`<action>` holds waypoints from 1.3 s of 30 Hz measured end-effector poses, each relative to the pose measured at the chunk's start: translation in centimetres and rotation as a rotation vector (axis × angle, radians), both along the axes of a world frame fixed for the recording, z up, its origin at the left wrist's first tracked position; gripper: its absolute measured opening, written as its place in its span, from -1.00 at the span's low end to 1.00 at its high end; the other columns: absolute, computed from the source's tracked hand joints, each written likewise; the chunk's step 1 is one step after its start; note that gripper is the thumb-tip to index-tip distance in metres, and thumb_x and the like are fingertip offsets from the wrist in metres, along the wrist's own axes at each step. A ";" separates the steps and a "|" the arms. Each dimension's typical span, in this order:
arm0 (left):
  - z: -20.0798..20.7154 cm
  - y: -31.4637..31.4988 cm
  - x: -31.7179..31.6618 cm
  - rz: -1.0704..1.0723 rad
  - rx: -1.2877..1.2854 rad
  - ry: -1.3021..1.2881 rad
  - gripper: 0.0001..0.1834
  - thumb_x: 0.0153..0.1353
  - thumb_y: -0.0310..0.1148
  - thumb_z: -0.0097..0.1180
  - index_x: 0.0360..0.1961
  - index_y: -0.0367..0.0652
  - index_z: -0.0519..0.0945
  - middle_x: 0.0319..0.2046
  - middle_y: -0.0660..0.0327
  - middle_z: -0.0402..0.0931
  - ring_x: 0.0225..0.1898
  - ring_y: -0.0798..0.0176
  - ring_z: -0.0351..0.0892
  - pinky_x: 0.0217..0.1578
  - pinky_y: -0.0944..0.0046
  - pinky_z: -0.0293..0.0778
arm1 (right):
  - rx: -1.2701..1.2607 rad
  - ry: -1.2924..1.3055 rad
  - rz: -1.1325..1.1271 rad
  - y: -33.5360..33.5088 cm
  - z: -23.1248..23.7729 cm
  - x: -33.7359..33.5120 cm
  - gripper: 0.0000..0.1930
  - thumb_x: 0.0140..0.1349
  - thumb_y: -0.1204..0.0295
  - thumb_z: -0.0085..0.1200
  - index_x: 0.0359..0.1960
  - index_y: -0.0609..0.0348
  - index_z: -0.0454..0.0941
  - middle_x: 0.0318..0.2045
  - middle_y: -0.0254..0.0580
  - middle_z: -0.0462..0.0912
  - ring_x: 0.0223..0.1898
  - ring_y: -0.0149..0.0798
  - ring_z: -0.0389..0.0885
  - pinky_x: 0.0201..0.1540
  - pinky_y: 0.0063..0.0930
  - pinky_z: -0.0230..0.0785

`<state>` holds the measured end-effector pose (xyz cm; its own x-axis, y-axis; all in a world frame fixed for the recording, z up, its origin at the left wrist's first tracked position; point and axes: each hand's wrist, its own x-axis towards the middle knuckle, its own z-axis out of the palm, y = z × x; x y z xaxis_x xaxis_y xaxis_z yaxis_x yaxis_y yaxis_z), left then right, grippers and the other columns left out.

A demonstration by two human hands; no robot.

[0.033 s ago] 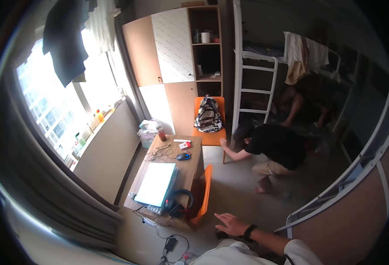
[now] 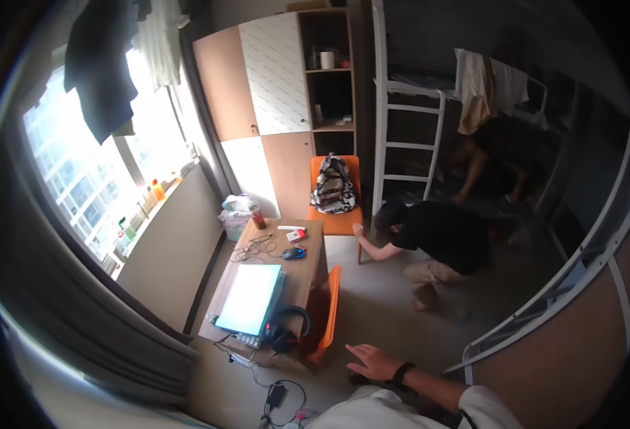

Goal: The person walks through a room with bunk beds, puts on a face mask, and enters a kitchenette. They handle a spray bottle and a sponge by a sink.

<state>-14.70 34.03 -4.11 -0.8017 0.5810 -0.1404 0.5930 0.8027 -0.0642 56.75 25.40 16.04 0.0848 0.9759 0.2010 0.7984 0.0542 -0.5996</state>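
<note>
A: What is the biggest thing here, and how does it look?

B: A white metal bunk ladder (image 2: 408, 143) with round rungs, and beside it a tall wardrobe (image 2: 268, 107) of smooth brown and white panels. Then comes the wooden desk (image 2: 308, 275), flat and rectangular.

A: What lies on the desk?

B: An open laptop (image 2: 249, 298) with a bright screen near the front edge, black padded headphones (image 2: 286, 330) at the front right corner, a computer mouse (image 2: 293, 252) and thin tangled cables toward the far edge.

A: And the chairs?

B: An orange plastic chair (image 2: 328, 314) stands at the right edge of the desk. A second orange chair (image 2: 338, 214) behind carries a patterned backpack (image 2: 333, 187).

A: The hands?

B: The right hand (image 2: 372, 362), with a dark wristband, is spread open with fingers apart and holds nothing; it is near the first orange chair, not touching. The left hand is not visible. Another person (image 2: 436, 239) in a black shirt crouches on the floor.

A: Any change from the earlier picture?

B: None that I can see.
</note>
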 end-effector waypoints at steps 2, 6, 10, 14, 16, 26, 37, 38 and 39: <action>0.5 0.5 0.8 -0.012 0.002 0.001 0.00 0.36 0.36 -0.24 0.53 -0.27 0.09 0.54 -0.09 0.01 0.51 -0.16 0.10 0.45 -0.15 0.10 | -0.003 0.017 0.000 -0.1 -0.4 0.7 -0.35 0.42 0.04 0.06 0.37 0.26 0.35 0.17 0.12 0.58 0.24 0.12 0.51 0.31 -0.08 0.34; 1.6 0.3 1.7 -0.021 -0.004 0.006 0.00 0.36 0.36 -0.24 0.52 -0.27 0.10 0.54 -0.09 0.01 0.50 -0.16 0.11 0.44 -0.15 0.11 | -0.018 -0.006 -0.009 0.8 -1.7 1.6 -0.35 0.42 0.05 0.08 0.37 0.26 0.36 0.18 0.13 0.57 0.24 0.13 0.50 0.32 -0.09 0.34; 1.8 -2.0 3.0 0.005 -0.014 0.011 0.00 0.36 0.36 -0.24 0.52 -0.27 0.11 0.54 -0.09 0.02 0.50 -0.16 0.12 0.44 -0.15 0.12 | -0.042 -0.017 0.030 2.7 -2.1 1.9 -0.36 0.42 0.04 0.08 0.36 0.25 0.37 0.18 0.13 0.57 0.23 0.13 0.50 0.31 -0.11 0.36; 1.6 -4.8 3.1 0.050 -0.008 0.006 -0.01 0.36 0.36 -0.25 0.51 -0.28 0.12 0.53 -0.09 0.03 0.50 -0.16 0.13 0.44 -0.14 0.13 | -0.045 -0.005 0.089 5.2 -2.9 2.5 -0.36 0.43 0.01 0.05 0.36 0.24 0.38 0.18 0.12 0.57 0.24 0.13 0.49 0.31 -0.09 0.35; 1.5 -6.9 3.4 0.086 -0.013 0.004 -0.01 0.36 0.36 -0.25 0.51 -0.28 0.13 0.53 -0.09 0.03 0.49 -0.16 0.13 0.43 -0.14 0.14 | -0.105 -0.025 0.136 6.5 -3.0 2.8 -0.35 0.44 0.01 0.03 0.36 0.25 0.36 0.19 0.11 0.57 0.24 0.12 0.50 0.31 -0.09 0.35; 2.9 -16.7 11.1 0.136 -0.027 0.079 -0.09 0.38 0.29 -0.13 0.46 -0.28 0.24 0.49 -0.09 0.15 0.44 -0.19 0.23 0.36 -0.16 0.28 | -0.268 -0.013 0.425 15.0 -3.1 3.2 -0.28 0.45 0.01 0.02 0.47 0.25 0.20 0.17 0.22 0.56 0.23 0.14 0.51 0.28 -0.13 0.38; 3.8 -24.0 23.3 0.179 -0.006 0.139 -0.14 0.28 0.05 0.18 0.43 -0.29 0.27 0.41 -0.05 0.28 0.33 -0.15 0.37 0.22 -0.17 0.35 | -0.337 -0.175 0.748 22.3 -6.4 2.4 -0.28 0.46 0.06 0.01 0.48 0.26 0.15 0.27 0.21 0.48 0.29 0.13 0.46 0.35 -0.14 0.32; 3.2 -24.9 23.6 0.177 -0.002 0.162 -0.16 0.28 0.05 0.18 0.42 -0.28 0.28 0.42 -0.05 0.28 0.33 -0.15 0.37 0.22 -0.16 0.35 | -0.319 -0.171 0.782 22.8 -6.4 2.1 -0.28 0.47 0.07 -0.01 0.50 0.25 0.12 0.26 0.24 0.48 0.28 0.15 0.46 0.34 -0.15 0.32; 2.8 -25.6 23.7 0.169 0.002 0.184 -0.17 0.28 0.04 0.18 0.42 -0.28 0.29 0.42 -0.04 0.28 0.33 -0.16 0.38 0.22 -0.16 0.36 | -0.315 -0.170 0.793 22.8 -6.6 1.4 -0.28 0.47 0.07 -0.01 0.50 0.25 0.12 0.26 0.24 0.48 0.28 0.15 0.46 0.34 -0.15 0.32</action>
<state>9.05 8.38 -1.34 -0.8994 0.4368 0.0174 0.4290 0.8895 -0.1572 58.17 48.19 9.48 -0.6504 0.7465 -0.1405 0.6754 0.4837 -0.5566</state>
